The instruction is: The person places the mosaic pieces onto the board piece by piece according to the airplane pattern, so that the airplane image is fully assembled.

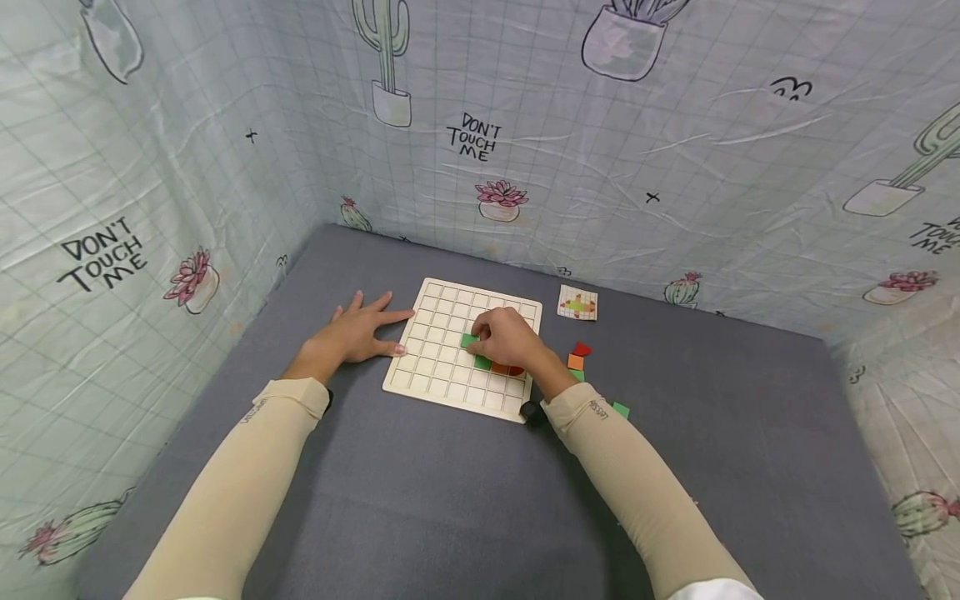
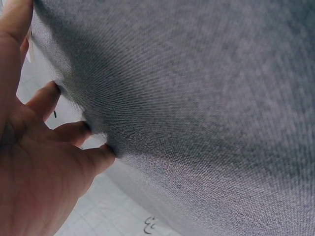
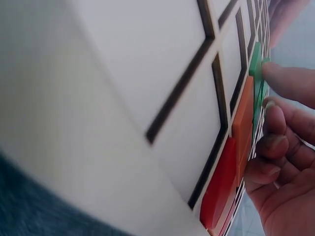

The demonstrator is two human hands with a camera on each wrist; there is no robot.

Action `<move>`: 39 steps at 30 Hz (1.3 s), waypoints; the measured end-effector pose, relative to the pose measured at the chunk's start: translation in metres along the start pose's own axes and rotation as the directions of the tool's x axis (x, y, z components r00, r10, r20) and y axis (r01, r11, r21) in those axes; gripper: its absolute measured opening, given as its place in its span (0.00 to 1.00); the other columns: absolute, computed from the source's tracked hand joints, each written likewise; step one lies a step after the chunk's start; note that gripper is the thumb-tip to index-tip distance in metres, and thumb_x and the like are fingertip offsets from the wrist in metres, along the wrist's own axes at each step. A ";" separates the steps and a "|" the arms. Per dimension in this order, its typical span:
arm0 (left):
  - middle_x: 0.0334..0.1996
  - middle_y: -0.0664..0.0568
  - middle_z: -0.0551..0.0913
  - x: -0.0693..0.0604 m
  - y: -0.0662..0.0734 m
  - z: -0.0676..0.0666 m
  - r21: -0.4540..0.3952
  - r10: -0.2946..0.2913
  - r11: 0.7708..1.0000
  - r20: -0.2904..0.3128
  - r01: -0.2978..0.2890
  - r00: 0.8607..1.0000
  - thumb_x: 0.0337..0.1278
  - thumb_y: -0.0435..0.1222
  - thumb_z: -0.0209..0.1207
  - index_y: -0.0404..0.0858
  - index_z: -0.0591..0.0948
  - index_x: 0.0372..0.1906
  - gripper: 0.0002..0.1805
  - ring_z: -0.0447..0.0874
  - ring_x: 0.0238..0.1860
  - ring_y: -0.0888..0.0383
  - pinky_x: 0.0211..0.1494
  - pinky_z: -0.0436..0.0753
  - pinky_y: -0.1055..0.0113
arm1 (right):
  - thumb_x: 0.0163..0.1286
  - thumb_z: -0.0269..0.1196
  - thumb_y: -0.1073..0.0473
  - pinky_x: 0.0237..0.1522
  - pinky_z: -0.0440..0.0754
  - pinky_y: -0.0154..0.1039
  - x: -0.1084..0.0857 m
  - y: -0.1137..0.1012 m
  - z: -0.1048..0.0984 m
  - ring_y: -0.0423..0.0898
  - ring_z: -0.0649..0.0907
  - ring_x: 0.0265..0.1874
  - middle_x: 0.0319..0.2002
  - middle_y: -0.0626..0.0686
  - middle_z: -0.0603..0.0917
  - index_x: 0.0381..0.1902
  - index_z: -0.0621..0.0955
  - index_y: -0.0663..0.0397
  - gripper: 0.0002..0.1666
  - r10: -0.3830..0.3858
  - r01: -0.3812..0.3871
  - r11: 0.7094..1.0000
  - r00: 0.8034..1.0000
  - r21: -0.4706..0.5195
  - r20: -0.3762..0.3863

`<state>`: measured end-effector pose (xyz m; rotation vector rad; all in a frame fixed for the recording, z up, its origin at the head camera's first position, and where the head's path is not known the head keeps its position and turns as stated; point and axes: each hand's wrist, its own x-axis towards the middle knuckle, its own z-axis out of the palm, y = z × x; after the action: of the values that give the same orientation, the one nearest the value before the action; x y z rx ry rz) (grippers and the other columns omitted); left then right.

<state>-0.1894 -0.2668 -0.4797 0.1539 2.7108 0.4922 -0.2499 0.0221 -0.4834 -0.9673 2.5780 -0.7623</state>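
A pale gridded board (image 1: 431,390) lies on the grey cloth. The left hand (image 1: 360,329), fingers spread, has its thumb and index finger at the board's left edge; in the left wrist view this hand (image 2: 44,152) rests fingertips on the cloth. Over the board, the right hand (image 1: 506,337) has curled fingers and pinches a green piece (image 1: 468,341). The right wrist view shows the right hand (image 3: 290,142) with its thumb at the green pieces (image 3: 255,61). Beside them in the grid are an orange piece (image 3: 242,128) and a red piece (image 3: 219,182).
A small pattern card (image 1: 577,303) lies right of the board near the back. Below it are a loose red piece (image 1: 582,349), an orange piece (image 1: 575,362) and green pieces (image 1: 620,410), partly behind the right forearm. Printed fabric (image 1: 562,167) hangs around the surface.
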 end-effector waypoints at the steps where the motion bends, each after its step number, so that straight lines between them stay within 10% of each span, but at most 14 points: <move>1: 0.87 0.43 0.42 0.000 0.000 0.000 -0.001 -0.002 1.000 0.001 0.002 1.000 0.66 0.57 0.65 0.60 0.60 0.83 0.44 0.29 0.83 0.26 0.80 0.41 0.23 | 0.68 0.74 0.55 0.40 0.84 0.39 0.000 0.000 0.000 0.42 0.83 0.30 0.32 0.52 0.88 0.44 0.90 0.58 0.13 0.002 -0.002 1.000 1.000 -0.002 -0.005; 20: 0.87 0.43 0.41 0.001 0.000 0.001 -0.001 -0.005 1.000 0.007 0.005 1.000 0.66 0.58 0.64 0.61 0.60 0.83 0.44 0.28 0.83 0.26 0.80 0.41 0.24 | 0.71 0.70 0.59 0.37 0.81 0.36 -0.002 -0.004 0.001 0.43 0.83 0.29 0.34 0.55 0.89 0.44 0.90 0.59 0.10 0.015 -0.014 1.000 0.999 0.018 -0.040; 30: 0.87 0.43 0.41 0.002 0.001 0.001 0.005 0.001 1.000 0.014 -0.001 1.000 0.67 0.58 0.64 0.60 0.59 0.83 0.44 0.28 0.83 0.25 0.79 0.41 0.23 | 0.73 0.66 0.65 0.26 0.72 0.36 -0.024 0.006 -0.023 0.42 0.73 0.20 0.29 0.62 0.87 0.38 0.90 0.64 0.08 0.058 -0.040 0.949 0.997 0.314 -0.049; 39: 0.87 0.43 0.40 0.002 -0.001 -0.001 0.009 0.001 1.000 0.029 -0.001 1.000 0.67 0.59 0.63 0.60 0.58 0.83 0.44 0.27 0.83 0.25 0.79 0.40 0.23 | 0.72 0.67 0.66 0.29 0.72 0.39 -0.054 0.026 -0.043 0.44 0.73 0.24 0.32 0.62 0.89 0.40 0.91 0.66 0.07 0.080 -0.057 0.930 0.996 0.363 -0.049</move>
<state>-0.1915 -0.2678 -0.4793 0.1630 2.6853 0.4747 -0.2420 0.0910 -0.4590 -0.7438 2.3845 -1.2103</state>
